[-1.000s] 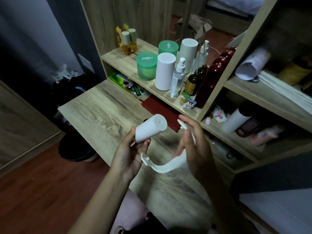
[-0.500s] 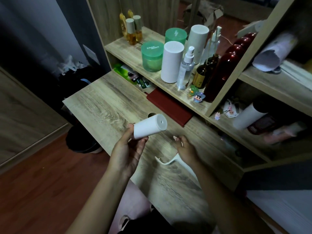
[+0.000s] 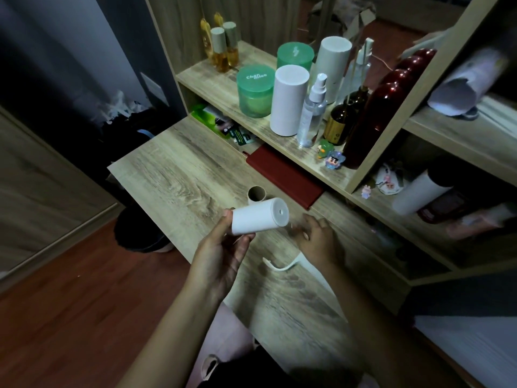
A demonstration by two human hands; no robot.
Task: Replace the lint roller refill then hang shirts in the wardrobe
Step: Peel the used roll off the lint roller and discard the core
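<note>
Fingers of the left hand (image 3: 221, 257) curl round the refill (image 3: 258, 217); the blurred right hand (image 3: 317, 242) seems loosely spread.

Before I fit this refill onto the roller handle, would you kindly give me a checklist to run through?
1. New refill held in left hand: ok.
2. The roller handle in right hand: not ok; it lies on the desk.
3. Old cardboard core off the handle: ok, standing on the desk.
4. End hole of refill visible, unblocked: ok.
5. Wrapper off refill: cannot tell.
</note>
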